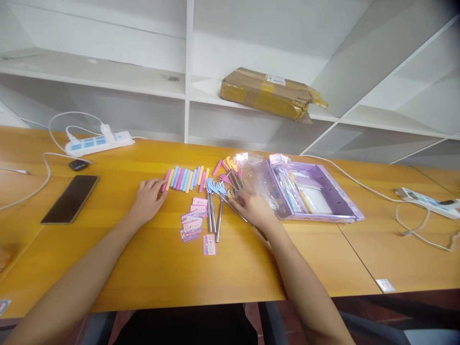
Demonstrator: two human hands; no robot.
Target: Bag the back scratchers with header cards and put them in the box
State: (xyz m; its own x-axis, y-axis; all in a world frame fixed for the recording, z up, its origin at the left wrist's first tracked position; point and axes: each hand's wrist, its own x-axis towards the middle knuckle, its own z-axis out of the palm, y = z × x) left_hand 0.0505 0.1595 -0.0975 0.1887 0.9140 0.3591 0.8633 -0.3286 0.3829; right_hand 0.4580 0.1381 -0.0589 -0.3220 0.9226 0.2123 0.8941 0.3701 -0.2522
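Shows coloured sticks (pixel 185 179) already lined up toward the back edge of the tabletop (pixel 151 268), with left hand (pixel 148 197) touching the row's left end, right hand (pixel 247 203) at still-jumbled metal-handled scratchers (pixel 211 215), leaving either grip impossible to tell.

Pastel tubes (pixel 186 179) in pink, yellow, blue & purple, lying side by side in a row just L of ctr frame, long axes approx. vert. w/ slight R lean. One loose pink tube (pixel 216 167) apart from row, up & R of it. Blue scratchers (pixel 215 187) at ctr, claws toward top, metal rods pointing down-frame, one slanting lower R. Yellow/pink scratchers (pixel 234 165) bunched just above R, overlapping, rods part hidden.
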